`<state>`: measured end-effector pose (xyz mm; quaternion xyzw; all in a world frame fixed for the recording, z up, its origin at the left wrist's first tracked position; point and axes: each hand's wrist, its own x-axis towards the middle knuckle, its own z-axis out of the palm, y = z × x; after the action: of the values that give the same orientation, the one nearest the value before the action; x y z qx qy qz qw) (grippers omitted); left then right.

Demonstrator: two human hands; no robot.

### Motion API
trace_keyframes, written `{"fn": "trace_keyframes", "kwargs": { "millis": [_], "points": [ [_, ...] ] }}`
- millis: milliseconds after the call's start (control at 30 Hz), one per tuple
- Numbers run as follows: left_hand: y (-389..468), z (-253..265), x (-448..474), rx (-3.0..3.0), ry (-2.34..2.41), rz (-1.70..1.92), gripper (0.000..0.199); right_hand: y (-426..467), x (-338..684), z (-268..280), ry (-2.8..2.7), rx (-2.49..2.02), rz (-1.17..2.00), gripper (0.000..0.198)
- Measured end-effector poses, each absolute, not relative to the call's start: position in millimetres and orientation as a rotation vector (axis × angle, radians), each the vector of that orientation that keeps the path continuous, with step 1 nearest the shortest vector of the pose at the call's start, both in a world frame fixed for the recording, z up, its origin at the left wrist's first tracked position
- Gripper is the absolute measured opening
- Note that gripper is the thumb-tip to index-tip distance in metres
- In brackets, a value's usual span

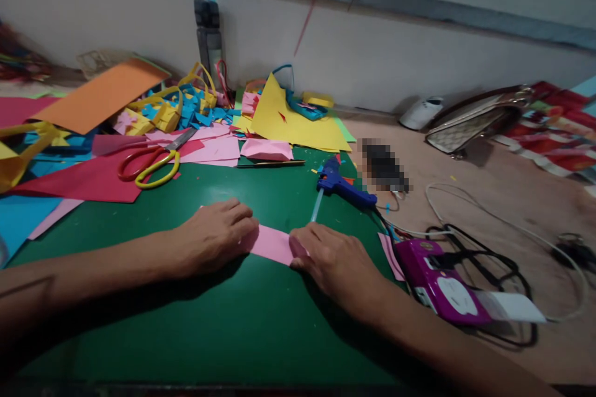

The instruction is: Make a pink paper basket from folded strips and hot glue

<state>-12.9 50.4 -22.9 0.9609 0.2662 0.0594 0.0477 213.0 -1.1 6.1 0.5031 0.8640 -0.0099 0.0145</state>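
A strip of pink paper (274, 244) lies low over the green board, stretched between my two hands. My left hand (218, 232) has its fingers curled over the strip's left end. At the right end, my right hand (333, 260) is closed on the paper, thumb toward me. Both hands partly cover the ends. Just beyond my right hand is a blue glue gun (347, 189), its clear glue stick (317, 205) pointing toward that hand. Red-and-yellow scissors (156, 164) rest farther left on coloured paper. A small folded pink paper piece (267, 149) lies behind the strip.
Yellow sheets (298, 118), an orange sheet (100, 96) and small paper baskets (186, 102) crowd the back. To the right are a purple power box (440, 282) with tangled cables, a blurred-out dark object (384, 164) and a handbag (475, 121). A wall stands behind.
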Motion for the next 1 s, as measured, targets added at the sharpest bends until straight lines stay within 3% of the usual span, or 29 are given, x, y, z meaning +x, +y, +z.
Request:
{"fn": "trace_keyframes", "kwargs": {
  "millis": [67, 167, 367, 533, 633, 767, 1000],
  "points": [
    [49.7, -23.7, -13.2, 3.002, 0.814, 0.117, 0.02, -3.6, 213.9, 1.6, 2.753, 1.46, 0.103, 0.006],
    [48.8, -24.1, -12.2, 3.06, 0.885, 0.126, 0.021, -3.7, 213.1, -5.8, 2.885, 1.365, 0.248, 0.015],
    [47.4, -24.7, -7.1, 3.016, 0.832, 0.272, 0.03, 1.1, 210.8, -15.8, 3.089, 1.291, 0.25, 0.02],
    [50.2, -30.7, -10.5, 3.052, 0.784, 0.354, 0.025, 2.6, 220.7, -9.9, 2.99, 1.536, 0.445, 0.016],
    [51.8, -32.2, -12.3, 3.086, 0.821, 0.345, 0.025, -1.7, 225.3, -3.5, 2.934, 1.599, 0.33, 0.008],
    [54.8, -32.7, -12.0, 3.067, 0.85, 0.349, 0.026, -11.6, 224.0, -2.2, 3.035, 1.429, 0.132, 0.022],
    [67.3, -36.7, -12.5, 3.005, 0.904, 0.456, 0.029, -9.4, 220.0, -15.3, 2.941, 1.211, 0.49, 0.011]
  ]
}}
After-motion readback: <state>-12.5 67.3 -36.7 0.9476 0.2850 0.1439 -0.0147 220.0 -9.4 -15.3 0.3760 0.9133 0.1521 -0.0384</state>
